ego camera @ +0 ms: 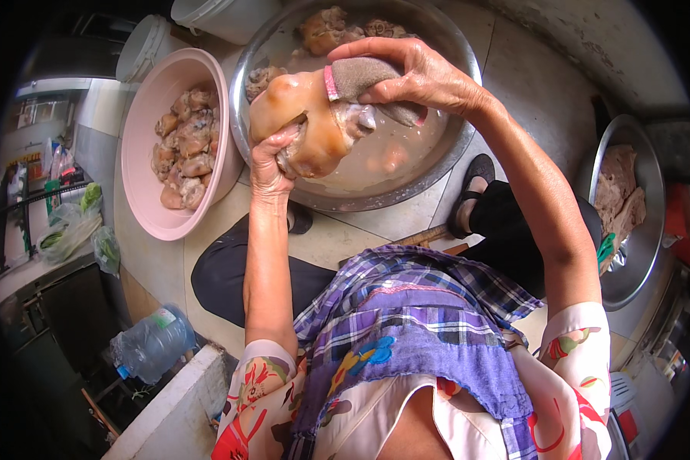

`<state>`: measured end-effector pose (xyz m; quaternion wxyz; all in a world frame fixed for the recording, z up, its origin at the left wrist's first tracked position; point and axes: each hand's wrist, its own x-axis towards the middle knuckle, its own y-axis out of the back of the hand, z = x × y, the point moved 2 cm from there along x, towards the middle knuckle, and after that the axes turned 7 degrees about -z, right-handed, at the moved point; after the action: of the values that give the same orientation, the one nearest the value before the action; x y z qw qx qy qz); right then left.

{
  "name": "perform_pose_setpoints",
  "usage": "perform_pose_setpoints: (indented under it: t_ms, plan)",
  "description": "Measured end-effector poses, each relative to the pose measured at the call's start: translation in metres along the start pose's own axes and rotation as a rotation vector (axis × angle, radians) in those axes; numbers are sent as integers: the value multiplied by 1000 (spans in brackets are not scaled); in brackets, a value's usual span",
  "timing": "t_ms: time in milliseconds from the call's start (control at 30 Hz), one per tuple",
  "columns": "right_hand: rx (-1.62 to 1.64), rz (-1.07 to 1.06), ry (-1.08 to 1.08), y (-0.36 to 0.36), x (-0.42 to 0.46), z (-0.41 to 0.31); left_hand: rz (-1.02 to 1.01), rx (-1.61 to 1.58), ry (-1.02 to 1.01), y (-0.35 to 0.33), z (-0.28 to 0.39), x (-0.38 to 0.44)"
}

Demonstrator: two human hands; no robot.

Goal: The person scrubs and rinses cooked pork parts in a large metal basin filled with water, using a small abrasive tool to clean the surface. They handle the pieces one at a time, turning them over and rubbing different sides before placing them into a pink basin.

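Observation:
My left hand (273,164) grips a large piece of skin-on meat (305,121), orange-brown with a bone end showing, above a wide metal basin (353,202). In my right hand (417,77) is a folded grey-brown cloth (362,77) with pink edging, held against the upper right side of the meat near the bone end. Cloudy water fills the basin, and more meat pieces (324,30) lie at its far side. Part of the cloth is hidden by my right fingers.
A pink tub (135,149) of meat pieces stands left of the basin, with white buckets (144,49) behind. At right, a metal bowl (638,287) holds meat slabs. A large plastic water bottle (155,342) lies lower left, near a low wall (175,402).

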<state>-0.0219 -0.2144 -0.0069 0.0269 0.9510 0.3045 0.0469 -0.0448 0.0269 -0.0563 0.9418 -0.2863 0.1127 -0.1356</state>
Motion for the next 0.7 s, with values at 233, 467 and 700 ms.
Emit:
perform_pose_setpoints:
  t_ms: [233,467,700]
  plan:
    - [164,242,3,9,-7,6,21,-132,15,-15,-6,-3]
    - [457,313,-21,3,2,0,-153,-495,56,-19,-17,7]
    - [528,373,129,-31,22,-4,-237,-676,63,-39,-19,6]
